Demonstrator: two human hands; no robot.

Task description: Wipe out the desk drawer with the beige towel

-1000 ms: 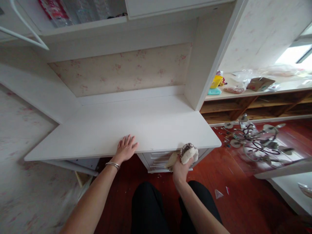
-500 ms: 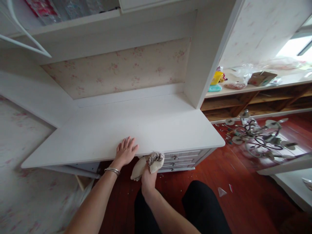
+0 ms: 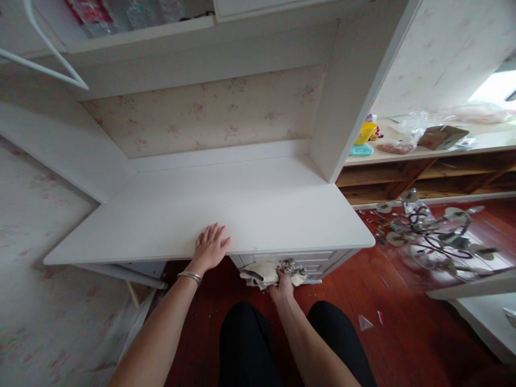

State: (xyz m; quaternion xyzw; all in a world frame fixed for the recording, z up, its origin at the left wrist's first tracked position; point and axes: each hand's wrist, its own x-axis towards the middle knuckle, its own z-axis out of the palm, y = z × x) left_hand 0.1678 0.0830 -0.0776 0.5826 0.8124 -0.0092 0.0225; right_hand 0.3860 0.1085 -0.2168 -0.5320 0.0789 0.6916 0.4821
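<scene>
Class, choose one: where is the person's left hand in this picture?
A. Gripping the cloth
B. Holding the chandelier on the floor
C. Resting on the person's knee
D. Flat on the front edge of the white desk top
D: the left hand lies palm down on the white desk top at its front edge, while the right hand holds the cloth against the drawer fronts.

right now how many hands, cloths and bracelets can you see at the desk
hands: 2, left hand flat on the white desk, right hand gripping the cloth
cloths: 1, cloth against the drawer fronts
bracelets: 1, bracelet on the left wrist
total: 4
</scene>
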